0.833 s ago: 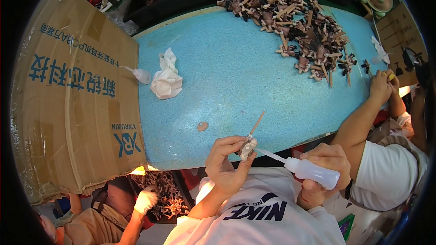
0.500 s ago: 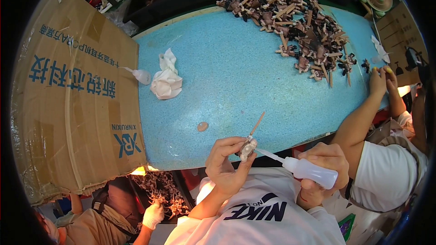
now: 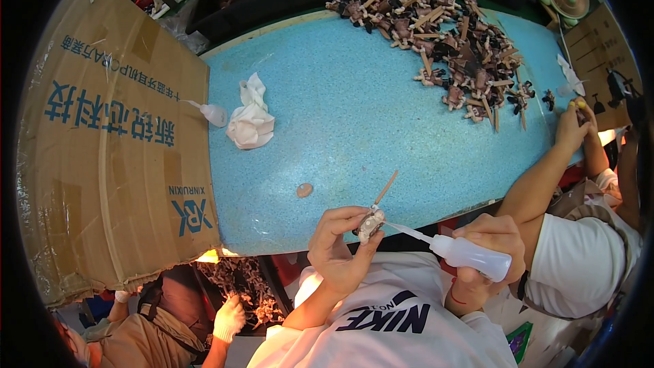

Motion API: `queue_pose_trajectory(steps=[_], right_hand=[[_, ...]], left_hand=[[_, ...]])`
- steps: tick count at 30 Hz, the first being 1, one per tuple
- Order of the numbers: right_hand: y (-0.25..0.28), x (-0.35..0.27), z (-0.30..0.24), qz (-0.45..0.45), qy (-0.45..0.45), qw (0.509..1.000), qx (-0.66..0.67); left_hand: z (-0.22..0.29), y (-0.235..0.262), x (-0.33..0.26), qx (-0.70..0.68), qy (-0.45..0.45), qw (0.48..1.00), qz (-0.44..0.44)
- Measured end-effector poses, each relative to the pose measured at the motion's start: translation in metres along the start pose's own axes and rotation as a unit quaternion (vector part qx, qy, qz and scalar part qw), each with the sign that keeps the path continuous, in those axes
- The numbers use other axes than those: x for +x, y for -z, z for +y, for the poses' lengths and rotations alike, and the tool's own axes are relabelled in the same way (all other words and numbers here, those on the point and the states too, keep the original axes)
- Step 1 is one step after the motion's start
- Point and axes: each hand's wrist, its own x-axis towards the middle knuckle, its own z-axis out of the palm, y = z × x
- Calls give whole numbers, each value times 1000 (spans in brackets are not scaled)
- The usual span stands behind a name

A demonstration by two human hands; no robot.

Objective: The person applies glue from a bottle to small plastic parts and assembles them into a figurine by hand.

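Observation:
Between the thumb and fingers of my left hand point(image 3: 338, 245) is a small pale figurine point(image 3: 370, 225), with a thin wooden stick point(image 3: 386, 187) pointing up and away from it. My right hand point(image 3: 492, 249) is wrapped round a translucent white squeeze bottle point(image 3: 470, 256). The bottle lies tilted, and its long thin nozzle point(image 3: 407, 230) points left, its tip at or very near the figurine's right side. Whether the tip touches cannot be made out. On the blue table just beyond my left hand lies a small flat tan piece point(image 3: 304, 191).
A blue-topped table point(image 3: 327, 123) bears a heap of figurines with sticks point(image 3: 470, 54) at the far right. Crumpled white tissue point(image 3: 251, 123) and another squeeze bottle point(image 3: 213, 115) lie by a large cardboard box point(image 3: 122, 150). A co-worker's hands point(image 3: 575, 123) work at right; another person's gloved hand point(image 3: 229, 317) is lower left.
My right hand and the bottle have shifted slightly right, drawing the nozzle back a little. My left hand and the figurine stay nearly still. The co-worker's hands at right have moved slightly.

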Motion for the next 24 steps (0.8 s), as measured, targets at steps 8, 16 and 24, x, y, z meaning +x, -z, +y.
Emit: queue_pose_trajectory(steps=[8,16,24], right_hand=[[0,1,-1,1,-5,1000,-5],[-4,-1,0,18,-1,1000,2],[0,-2,2,24,2,1000,12]], left_hand=[[1,0,2,-18,-5,1000,-5],[2,0,2,-25,3,1000,-10],[5,0,4,2,4,999,-39]])
